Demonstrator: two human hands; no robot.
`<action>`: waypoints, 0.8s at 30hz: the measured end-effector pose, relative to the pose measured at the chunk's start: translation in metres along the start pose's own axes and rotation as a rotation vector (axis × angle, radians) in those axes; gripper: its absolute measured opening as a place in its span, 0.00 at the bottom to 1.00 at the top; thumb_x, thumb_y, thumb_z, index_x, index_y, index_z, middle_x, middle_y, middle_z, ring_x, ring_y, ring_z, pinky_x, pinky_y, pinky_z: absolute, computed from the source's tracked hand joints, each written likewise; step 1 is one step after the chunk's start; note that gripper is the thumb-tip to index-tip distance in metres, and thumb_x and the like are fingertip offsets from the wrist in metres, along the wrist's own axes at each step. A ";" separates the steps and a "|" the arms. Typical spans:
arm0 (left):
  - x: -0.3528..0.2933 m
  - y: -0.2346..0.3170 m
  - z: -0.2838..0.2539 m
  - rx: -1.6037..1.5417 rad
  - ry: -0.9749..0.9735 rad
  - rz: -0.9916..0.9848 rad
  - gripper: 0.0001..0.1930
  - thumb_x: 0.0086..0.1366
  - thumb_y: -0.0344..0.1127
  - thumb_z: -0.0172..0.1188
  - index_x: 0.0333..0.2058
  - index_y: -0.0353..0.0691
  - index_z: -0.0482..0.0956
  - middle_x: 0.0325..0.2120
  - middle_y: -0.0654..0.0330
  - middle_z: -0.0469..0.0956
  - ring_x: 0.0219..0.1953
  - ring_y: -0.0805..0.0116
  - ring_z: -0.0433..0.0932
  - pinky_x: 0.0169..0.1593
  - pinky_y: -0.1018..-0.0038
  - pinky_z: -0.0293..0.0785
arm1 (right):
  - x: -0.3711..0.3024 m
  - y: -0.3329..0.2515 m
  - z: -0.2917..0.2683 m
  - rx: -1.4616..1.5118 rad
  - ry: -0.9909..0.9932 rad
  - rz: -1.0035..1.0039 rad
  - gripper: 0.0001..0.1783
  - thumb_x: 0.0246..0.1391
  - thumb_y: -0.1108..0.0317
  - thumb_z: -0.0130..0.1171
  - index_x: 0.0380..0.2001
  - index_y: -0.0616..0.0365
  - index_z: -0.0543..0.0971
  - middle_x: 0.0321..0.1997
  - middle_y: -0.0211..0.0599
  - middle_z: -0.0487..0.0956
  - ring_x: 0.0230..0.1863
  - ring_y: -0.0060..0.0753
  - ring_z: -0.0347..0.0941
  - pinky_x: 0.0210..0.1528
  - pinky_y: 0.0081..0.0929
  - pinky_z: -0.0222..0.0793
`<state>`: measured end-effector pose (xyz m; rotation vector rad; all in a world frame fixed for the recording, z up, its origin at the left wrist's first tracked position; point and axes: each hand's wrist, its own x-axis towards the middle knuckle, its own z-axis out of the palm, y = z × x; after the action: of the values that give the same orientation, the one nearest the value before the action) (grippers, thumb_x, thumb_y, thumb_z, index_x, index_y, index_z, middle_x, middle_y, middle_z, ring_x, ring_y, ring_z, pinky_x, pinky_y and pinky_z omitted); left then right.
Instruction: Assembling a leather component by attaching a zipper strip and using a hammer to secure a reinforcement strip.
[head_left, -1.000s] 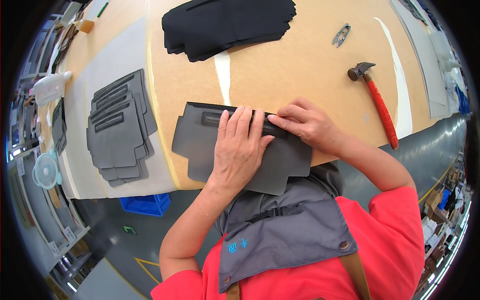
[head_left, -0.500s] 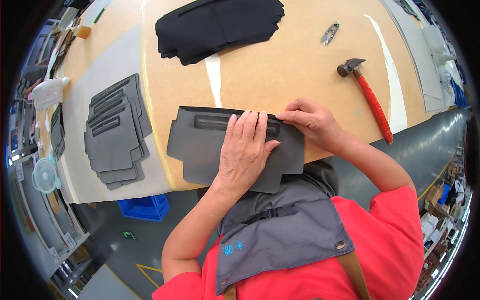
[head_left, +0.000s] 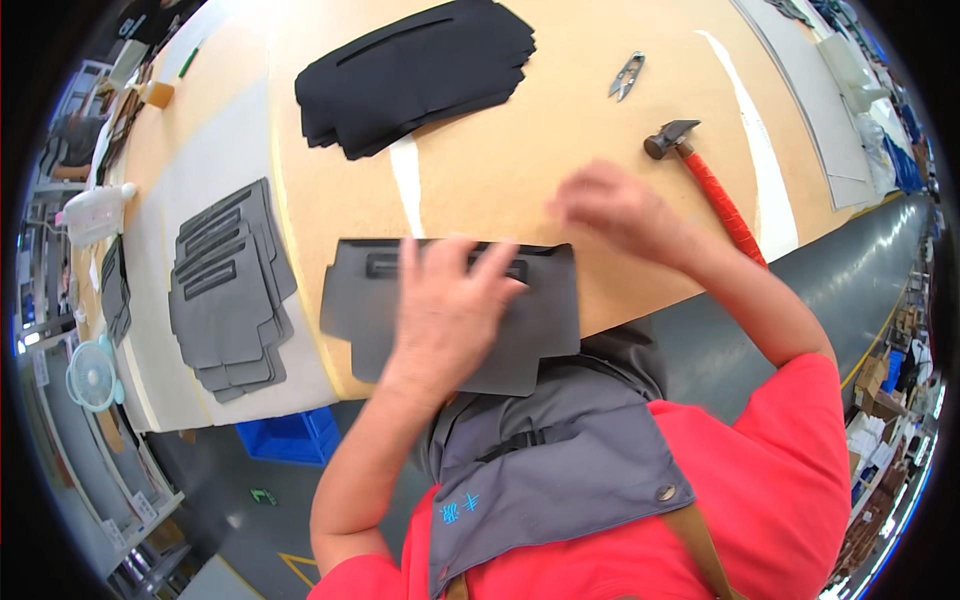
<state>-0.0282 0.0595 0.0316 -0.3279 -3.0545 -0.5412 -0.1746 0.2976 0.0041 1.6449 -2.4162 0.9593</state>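
Observation:
A grey cut panel (head_left: 540, 325) with a black-framed long slot and a dark strip along its far edge lies at the table's near edge. My left hand (head_left: 450, 305) rests over its middle, fingers spread and slightly blurred, covering part of the slot. Up and to the right of the panel, my right hand (head_left: 622, 215) is clear of it, its fingers bent and smeared by motion; whether it holds anything does not show. Right of that hand lies a hammer (head_left: 715, 190) with a red wrapped handle. Thread snips (head_left: 627, 77) lie farther back.
A pile of black fabric pieces (head_left: 410, 85) lies at the far middle. Similar grey slotted panels (head_left: 225, 320) overlap on the left. A blue crate (head_left: 290, 437) stands below the table edge, near a small fan (head_left: 92, 375).
My right hand has left the panel's far right corner and moved up. My left hand's fingers have spread and shifted left across the panel. The whole view has shifted slightly.

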 end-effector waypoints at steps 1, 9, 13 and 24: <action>0.002 -0.016 -0.009 0.039 0.056 -0.023 0.20 0.65 0.39 0.66 0.56 0.46 0.79 0.49 0.50 0.75 0.56 0.50 0.74 0.65 0.46 0.63 | 0.008 0.023 -0.013 -0.119 0.037 0.022 0.10 0.55 0.76 0.65 0.41 0.54 0.83 0.47 0.34 0.82 0.51 0.42 0.75 0.54 0.37 0.75; 0.011 -0.085 -0.045 -0.340 -0.233 -0.289 0.13 0.59 0.31 0.71 0.41 0.33 0.80 0.28 0.61 0.78 0.33 0.68 0.78 0.41 0.72 0.76 | 0.028 0.165 -0.109 -0.225 -0.339 0.630 0.13 0.60 0.64 0.64 0.45 0.53 0.75 0.44 0.29 0.79 0.48 0.31 0.74 0.53 0.31 0.70; 0.000 -0.089 -0.034 -0.919 -0.275 -0.682 0.12 0.67 0.34 0.69 0.44 0.34 0.80 0.36 0.63 0.83 0.33 0.79 0.79 0.39 0.77 0.77 | 0.017 0.183 -0.108 -0.123 -0.222 0.725 0.11 0.67 0.58 0.59 0.44 0.51 0.76 0.35 0.29 0.77 0.40 0.23 0.72 0.47 0.27 0.70; -0.009 -0.044 -0.014 -1.354 -0.028 -0.851 0.16 0.71 0.31 0.64 0.54 0.33 0.75 0.38 0.58 0.85 0.38 0.77 0.82 0.43 0.79 0.78 | 0.077 -0.052 0.054 0.915 -0.103 0.715 0.16 0.75 0.56 0.48 0.47 0.57 0.77 0.27 0.28 0.77 0.26 0.19 0.72 0.29 0.23 0.71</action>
<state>-0.0289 0.0119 0.0295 1.0028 -2.1252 -2.4733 -0.1473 0.1940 0.0143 0.8641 -2.8851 2.3991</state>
